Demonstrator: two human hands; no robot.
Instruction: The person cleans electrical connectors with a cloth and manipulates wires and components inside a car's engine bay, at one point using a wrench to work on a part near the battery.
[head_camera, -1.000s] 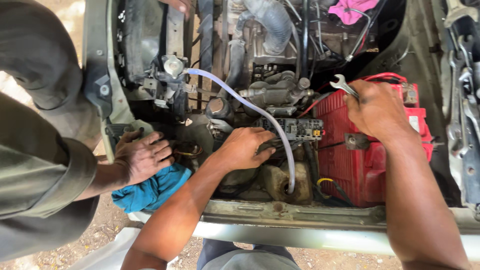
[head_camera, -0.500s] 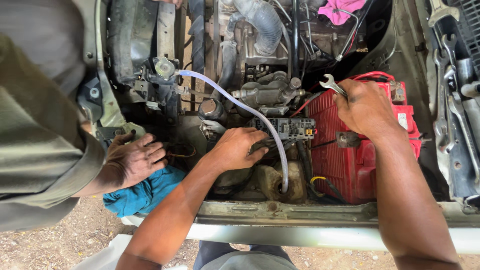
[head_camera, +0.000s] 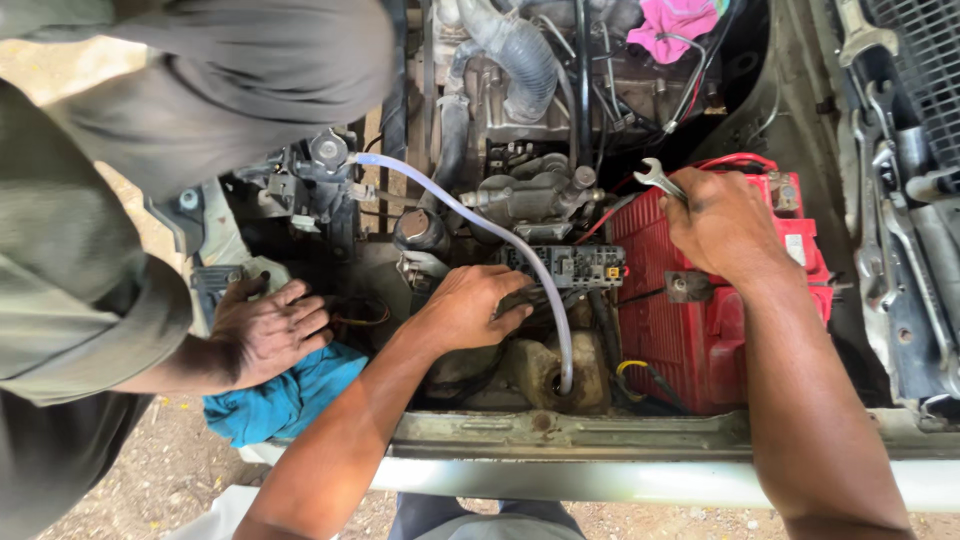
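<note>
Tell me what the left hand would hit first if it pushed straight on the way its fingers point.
Likely the clear hose just past the left hand, then the red battery beyond it; depth is unclear from overhead.

Both hands curled shut: left (head_camera: 470, 305), right (head_camera: 722, 222).

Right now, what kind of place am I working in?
Most likely an outdoor vehicle repair spot: an open engine bay with a red battery, a spanner in your right hand, and bare dirt ground below the bumper.
</note>
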